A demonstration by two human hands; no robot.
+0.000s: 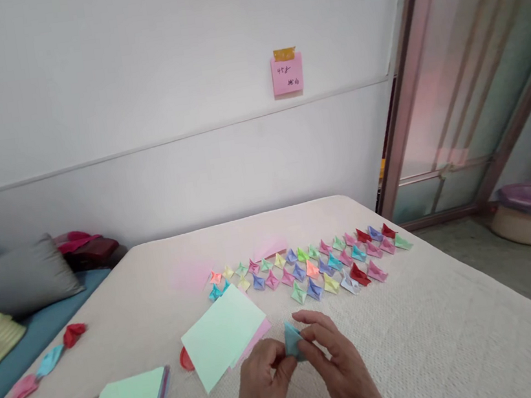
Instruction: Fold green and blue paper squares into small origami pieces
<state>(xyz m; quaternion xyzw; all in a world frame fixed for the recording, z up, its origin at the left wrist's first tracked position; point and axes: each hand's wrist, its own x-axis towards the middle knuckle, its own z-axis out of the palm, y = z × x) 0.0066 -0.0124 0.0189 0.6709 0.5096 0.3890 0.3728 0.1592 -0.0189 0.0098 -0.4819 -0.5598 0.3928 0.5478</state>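
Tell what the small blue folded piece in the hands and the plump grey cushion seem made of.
The small blue folded piece: probably matte paper, given its sharp folds. The plump grey cushion: likely dull fabric, given its soft bulge.

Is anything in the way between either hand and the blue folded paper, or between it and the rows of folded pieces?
Nothing visible: the left hand and right hand both hold the blue folded paper. Bare cover shows towards the folded pieces; the light green sheet lies off to the left.
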